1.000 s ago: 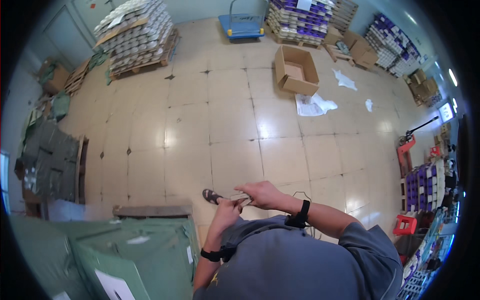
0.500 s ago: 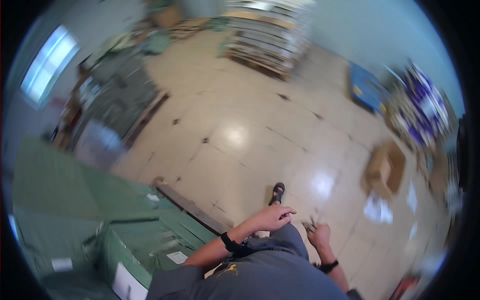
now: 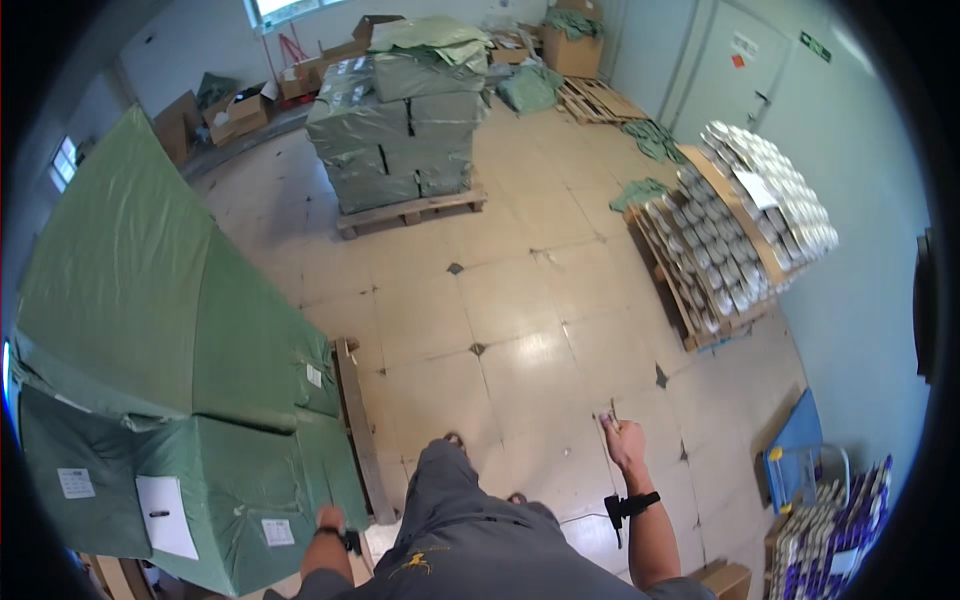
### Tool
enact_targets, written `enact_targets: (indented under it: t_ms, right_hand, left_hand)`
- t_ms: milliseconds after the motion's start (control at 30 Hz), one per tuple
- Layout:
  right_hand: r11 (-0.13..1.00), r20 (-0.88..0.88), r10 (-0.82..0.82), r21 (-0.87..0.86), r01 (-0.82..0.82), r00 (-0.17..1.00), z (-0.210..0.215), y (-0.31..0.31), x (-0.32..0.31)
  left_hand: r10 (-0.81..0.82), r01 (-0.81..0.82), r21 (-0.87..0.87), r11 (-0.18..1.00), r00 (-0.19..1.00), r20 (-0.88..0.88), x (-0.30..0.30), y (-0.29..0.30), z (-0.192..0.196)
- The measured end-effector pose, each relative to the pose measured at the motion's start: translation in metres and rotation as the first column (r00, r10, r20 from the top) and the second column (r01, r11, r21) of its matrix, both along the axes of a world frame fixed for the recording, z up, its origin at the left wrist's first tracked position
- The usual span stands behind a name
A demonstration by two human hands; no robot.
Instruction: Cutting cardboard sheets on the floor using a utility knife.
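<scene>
My right hand (image 3: 627, 444) is held out over the tiled floor, closed around a small metal tool (image 3: 612, 410) with thin prongs that resembles scissors; the fingers cover most of it. My left hand (image 3: 330, 517) hangs low at my side, close to the green wrapped bales (image 3: 245, 480). Its fingers are small and unclear, so their pose does not show. A white sheet (image 3: 168, 515) with a dark pen-like object lies on the bales, and a white label (image 3: 278, 531) is stuck nearer the hand.
A wooden pallet edge (image 3: 357, 430) borders the bales. Ahead stands another pallet of wrapped bales (image 3: 400, 140). To the right are a pallet stacked with silvery-white cylinders (image 3: 715, 240), a blue trolley (image 3: 790, 440) and purple-and-white packages (image 3: 840, 535). Cardboard boxes (image 3: 238, 118) line the far wall.
My view has swung left, bringing the bales and far wall into sight. My left hand has dropped from before my waist to my side; my right hand still grips the small tool.
</scene>
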State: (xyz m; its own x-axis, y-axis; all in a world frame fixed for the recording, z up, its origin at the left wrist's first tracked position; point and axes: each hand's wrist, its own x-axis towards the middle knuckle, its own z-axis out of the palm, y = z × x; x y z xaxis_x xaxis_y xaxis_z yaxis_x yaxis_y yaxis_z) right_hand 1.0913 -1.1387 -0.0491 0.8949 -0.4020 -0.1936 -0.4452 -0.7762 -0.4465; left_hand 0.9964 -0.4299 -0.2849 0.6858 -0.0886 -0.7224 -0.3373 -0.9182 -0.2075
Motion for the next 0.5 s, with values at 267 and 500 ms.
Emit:
enact_targets:
  t_ms: [267,500]
  right_hand:
    - [0.995,-0.49,0.094,0.016,-0.098,0.867,-0.195,-0.079,0.128]
    - [0.928,-0.626,0.343,0.342,-0.148,0.701,-0.295,-0.131,0.174]
  left_hand:
    - [0.365,-0.465,-0.582,0.667,0.885,-0.288,0.189,0.008,0.044]
    - [0.896,-0.563,-0.8,-0.206,0.22,-0.386,0.342,-0.105,0.021]
